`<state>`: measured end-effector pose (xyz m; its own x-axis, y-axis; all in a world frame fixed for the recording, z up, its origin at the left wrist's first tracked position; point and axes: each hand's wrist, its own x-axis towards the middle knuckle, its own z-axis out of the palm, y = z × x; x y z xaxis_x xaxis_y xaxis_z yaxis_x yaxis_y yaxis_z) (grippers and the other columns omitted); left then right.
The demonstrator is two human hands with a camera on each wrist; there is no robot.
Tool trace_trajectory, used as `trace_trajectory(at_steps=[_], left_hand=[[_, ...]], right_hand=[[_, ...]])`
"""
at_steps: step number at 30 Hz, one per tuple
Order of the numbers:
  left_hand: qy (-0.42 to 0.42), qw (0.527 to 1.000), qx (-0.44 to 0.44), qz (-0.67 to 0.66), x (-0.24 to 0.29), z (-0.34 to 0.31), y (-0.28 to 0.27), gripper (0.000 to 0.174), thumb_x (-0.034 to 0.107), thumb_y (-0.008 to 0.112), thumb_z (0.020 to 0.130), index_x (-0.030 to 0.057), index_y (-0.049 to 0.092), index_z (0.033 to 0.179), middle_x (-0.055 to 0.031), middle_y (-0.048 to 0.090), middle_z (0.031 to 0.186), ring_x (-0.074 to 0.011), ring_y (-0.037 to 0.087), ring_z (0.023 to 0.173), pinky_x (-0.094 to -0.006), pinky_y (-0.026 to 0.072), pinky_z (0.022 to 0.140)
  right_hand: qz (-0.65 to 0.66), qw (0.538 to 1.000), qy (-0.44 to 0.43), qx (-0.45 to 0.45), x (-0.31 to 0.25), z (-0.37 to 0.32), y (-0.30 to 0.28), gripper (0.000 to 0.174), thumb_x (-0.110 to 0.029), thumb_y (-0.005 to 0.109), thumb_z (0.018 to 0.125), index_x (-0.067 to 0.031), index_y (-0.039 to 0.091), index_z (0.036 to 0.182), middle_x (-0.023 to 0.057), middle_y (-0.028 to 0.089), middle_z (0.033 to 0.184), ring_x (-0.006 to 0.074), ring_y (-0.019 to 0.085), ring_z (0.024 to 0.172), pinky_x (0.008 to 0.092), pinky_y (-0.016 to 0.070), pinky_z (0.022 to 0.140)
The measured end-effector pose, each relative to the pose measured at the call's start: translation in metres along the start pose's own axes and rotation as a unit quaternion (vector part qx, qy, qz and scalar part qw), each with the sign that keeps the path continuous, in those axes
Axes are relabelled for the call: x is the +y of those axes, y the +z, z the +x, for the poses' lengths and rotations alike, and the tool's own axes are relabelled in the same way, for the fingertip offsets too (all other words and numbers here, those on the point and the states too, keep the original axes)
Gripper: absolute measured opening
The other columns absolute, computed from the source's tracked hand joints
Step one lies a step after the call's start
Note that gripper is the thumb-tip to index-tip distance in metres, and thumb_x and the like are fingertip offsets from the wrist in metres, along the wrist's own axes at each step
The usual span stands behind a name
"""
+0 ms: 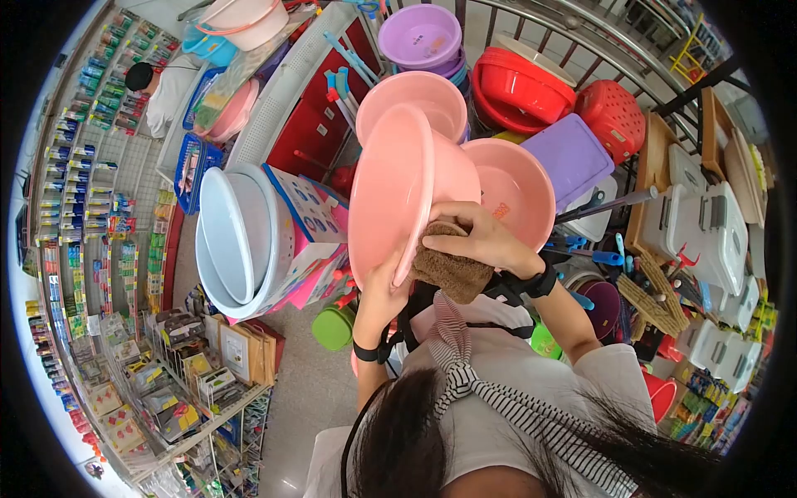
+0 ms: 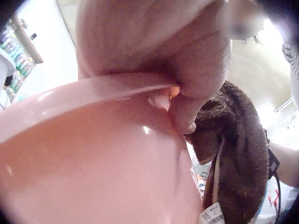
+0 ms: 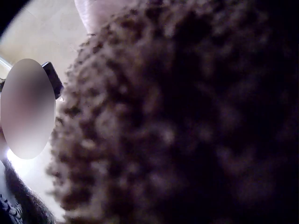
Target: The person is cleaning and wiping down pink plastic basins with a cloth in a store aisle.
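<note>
A pink plastic basin (image 1: pixel 378 199) is held up on its side in front of the person's chest, its hollow turned left in the head view. The left hand (image 1: pixel 382 292) grips its rim at the near, lower edge; the left wrist view shows that hand (image 2: pixel 159 51) wrapped over the rim. In the right hand (image 1: pixel 481 236) is a brown cloth (image 1: pixel 452 270), bunched under the fingers beside the basin's outer wall, close to the rim. That fuzzy cloth (image 3: pixel 121 126) fills most of the right wrist view, hiding the right fingers. A white printed label (image 2: pixel 213 214) shows below the cloth.
Behind the held basin stand more pink basins (image 1: pixel 515 187), red basins (image 1: pixel 523 87) and a purple lid (image 1: pixel 569 158). Light blue basins (image 1: pixel 241 241) are stacked left, near shelves of packaged goods (image 1: pixel 174 390). Storage boxes (image 1: pixel 714 232) and brushes fill the right side.
</note>
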<state>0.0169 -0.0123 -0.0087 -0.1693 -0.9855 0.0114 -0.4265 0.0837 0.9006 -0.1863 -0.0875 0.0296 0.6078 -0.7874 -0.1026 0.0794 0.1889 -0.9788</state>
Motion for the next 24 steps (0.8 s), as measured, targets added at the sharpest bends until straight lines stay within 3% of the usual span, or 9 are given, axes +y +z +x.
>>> trace_trajectory(at_steps=[5, 12, 14, 15, 16, 18, 19, 22, 24], left_hand=[[-0.043, 0.975, -0.096, -0.195, -0.013, -0.002, -0.002, 0.067, -0.004, 0.068, 0.078, 0.0010, 0.043, 0.140, -0.0176, 0.060, 0.127, -0.0224, 0.058, 0.117, -0.0326, 0.0453, 0.097], [-0.014, 0.971, -0.172, -0.167, -0.020, -0.007, -0.020, 0.090, -0.004, 0.069, 0.076, 0.0023, 0.021, 0.152, -0.0157, 0.038, 0.148, -0.0209, 0.049, 0.125, -0.0301, 0.0437, 0.099], [-0.011, 0.965, -0.204, -0.162, -0.029, -0.013, -0.024, 0.097, 0.001, 0.073, 0.078, 0.0035, 0.013, 0.154, -0.0149, 0.037, 0.147, -0.0187, 0.056, 0.112, -0.0276, 0.0479, 0.091], [-0.069, 0.943, -0.209, -0.250, -0.023, -0.014, -0.026, 0.088, 0.027, 0.068, 0.091, 0.0034, 0.010, 0.154, -0.0151, 0.040, 0.142, -0.0180, 0.058, 0.095, -0.0265, 0.0498, 0.080], [-0.069, 0.943, -0.210, -0.250, -0.024, -0.012, -0.024, 0.088, 0.027, 0.068, 0.091, 0.0034, 0.010, 0.154, -0.0151, 0.040, 0.142, -0.0180, 0.058, 0.095, -0.0265, 0.0498, 0.080], [-0.115, 0.940, -0.128, -0.293, -0.027, -0.006, -0.018, 0.083, 0.052, 0.049, 0.098, 0.0033, 0.012, 0.154, -0.0152, 0.042, 0.139, -0.0176, 0.056, 0.082, -0.0274, 0.0496, 0.071], [-0.155, 0.952, -0.114, -0.238, -0.025, -0.008, -0.013, 0.076, 0.056, 0.031, 0.102, 0.0016, 0.016, 0.153, -0.0145, 0.045, 0.136, -0.0180, 0.057, 0.097, -0.0277, 0.0479, 0.083], [-0.169, 0.958, -0.023, -0.232, -0.012, 0.002, 0.004, 0.067, 0.047, 0.033, 0.104, -0.0017, 0.025, 0.149, -0.0144, 0.048, 0.134, -0.0187, 0.051, 0.114, -0.0294, 0.0410, 0.098], [-0.218, 0.929, 0.054, -0.295, 0.006, 0.005, 0.011, 0.057, 0.041, 0.037, 0.105, 0.0009, 0.033, 0.145, -0.0091, 0.058, 0.119, -0.0152, 0.055, 0.104, -0.0303, 0.0455, 0.091]], right_hand=[[-0.031, 0.999, -0.019, 0.025, 0.011, -0.002, 0.014, 0.018, -0.015, 0.068, 0.088, -0.0018, 0.063, 0.100, 0.0031, 0.063, 0.090, 0.0093, 0.058, 0.088, 0.0269, 0.0467, 0.080], [-0.082, 0.995, -0.055, 0.035, 0.027, -0.004, 0.018, 0.021, -0.017, 0.067, 0.086, -0.0012, 0.063, 0.100, 0.0079, 0.063, 0.090, 0.0152, 0.060, 0.085, 0.0310, 0.0476, 0.080], [-0.117, 0.989, -0.085, 0.036, 0.026, -0.007, 0.019, 0.023, -0.017, 0.067, 0.085, -0.0022, 0.063, 0.102, 0.0097, 0.065, 0.091, 0.0189, 0.062, 0.085, 0.0328, 0.0483, 0.080], [-0.141, 0.986, -0.083, 0.026, 0.025, -0.007, 0.020, 0.025, -0.018, 0.067, 0.084, -0.0036, 0.063, 0.104, 0.0112, 0.065, 0.093, 0.0230, 0.063, 0.085, 0.0347, 0.0489, 0.080], [-0.165, 0.983, -0.081, 0.016, 0.025, -0.008, 0.021, 0.027, -0.019, 0.067, 0.083, -0.0051, 0.063, 0.106, 0.0126, 0.065, 0.095, 0.0272, 0.064, 0.085, 0.0366, 0.0496, 0.079], [-0.232, 0.968, -0.093, 0.024, 0.030, -0.010, 0.030, 0.029, -0.023, 0.068, 0.080, -0.0088, 0.063, 0.105, 0.0128, 0.066, 0.095, 0.0327, 0.064, 0.086, 0.0400, 0.0508, 0.075], [-0.282, 0.958, -0.061, 0.000, 0.025, -0.014, 0.034, 0.030, -0.024, 0.068, 0.079, -0.0098, 0.063, 0.105, 0.0123, 0.066, 0.094, 0.0327, 0.064, 0.086, 0.0409, 0.0510, 0.073], [-0.328, 0.943, -0.036, -0.041, 0.022, -0.018, 0.044, 0.030, -0.025, 0.068, 0.078, -0.0111, 0.063, 0.103, 0.0112, 0.067, 0.094, 0.0320, 0.065, 0.086, 0.0423, 0.0511, 0.071], [-0.326, 0.943, -0.042, -0.058, 0.024, -0.018, 0.045, 0.030, -0.026, 0.068, 0.077, -0.0115, 0.063, 0.103, 0.0106, 0.067, 0.095, 0.0313, 0.065, 0.087, 0.0428, 0.0511, 0.070]])
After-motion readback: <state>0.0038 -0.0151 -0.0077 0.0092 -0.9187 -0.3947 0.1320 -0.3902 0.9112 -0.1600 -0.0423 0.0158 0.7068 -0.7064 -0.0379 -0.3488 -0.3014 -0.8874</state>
